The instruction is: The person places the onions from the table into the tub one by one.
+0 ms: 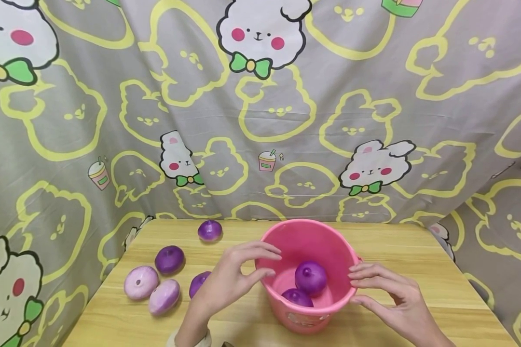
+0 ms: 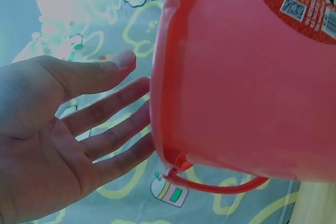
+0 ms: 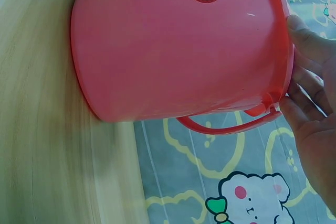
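Observation:
A pink plastic bucket [image 1: 310,231] stands upright on the table with two purple onions inside, a fuller upper onion [image 1: 310,278] and a lower onion [image 1: 297,297] partly hidden by the near wall. My left hand [image 1: 234,274] is at the bucket's left rim, thumb and fingers spread and holding nothing. In the left wrist view its fingertips [image 2: 140,85] come right up to the rim. On the opposite side, my right hand [image 1: 395,296] has its fingertips against the rim, fingers loosely bent. A red handle [image 3: 226,128] hangs down the bucket's far side.
Several onions lie left of the bucket: a dark purple onion [image 1: 170,259], a pale onion [image 1: 141,283], another pale onion [image 1: 164,297], one [image 1: 198,283] partly behind my left hand, and one [image 1: 210,231] near the back edge. A patterned curtain [image 1: 286,120] surrounds the wooden table [image 1: 113,323].

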A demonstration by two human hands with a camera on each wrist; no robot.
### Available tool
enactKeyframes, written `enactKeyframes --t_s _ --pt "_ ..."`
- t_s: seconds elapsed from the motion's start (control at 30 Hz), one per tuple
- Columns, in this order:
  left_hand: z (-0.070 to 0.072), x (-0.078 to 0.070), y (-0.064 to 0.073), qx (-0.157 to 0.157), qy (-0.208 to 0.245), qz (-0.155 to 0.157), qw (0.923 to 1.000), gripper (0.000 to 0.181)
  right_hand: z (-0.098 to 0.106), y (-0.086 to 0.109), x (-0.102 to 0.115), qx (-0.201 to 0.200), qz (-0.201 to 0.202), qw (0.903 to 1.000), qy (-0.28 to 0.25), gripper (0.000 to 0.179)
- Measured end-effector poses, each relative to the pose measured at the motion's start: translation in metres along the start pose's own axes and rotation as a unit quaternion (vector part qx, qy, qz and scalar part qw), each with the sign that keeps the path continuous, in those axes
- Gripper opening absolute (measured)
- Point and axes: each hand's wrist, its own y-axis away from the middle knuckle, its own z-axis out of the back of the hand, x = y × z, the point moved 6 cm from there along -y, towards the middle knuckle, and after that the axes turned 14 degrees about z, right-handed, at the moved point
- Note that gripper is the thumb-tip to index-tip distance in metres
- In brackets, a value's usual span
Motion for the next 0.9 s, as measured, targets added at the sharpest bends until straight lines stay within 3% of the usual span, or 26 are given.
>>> enactKeyframes --t_s 0.5,0.77,0.9 --pt "0.019 0.011 0.002 -0.037 0.012 0.024 0.999 0.028 0.002 0.007 -0.003 0.0 -0.009 1.0 -0.002 0.039" --pt "0.031 0.017 0.002 -0.065 0.011 -0.001 0.9978 0.031 0.002 0.007 -0.002 -0.001 -0.006 1.0 -0.006 0.039" --pt "0.037 0.022 0.002 -0.08 0.003 0.001 0.9968 0.03 0.002 0.007 -0.002 -0.001 -0.009 1.0 -0.001 0.04"
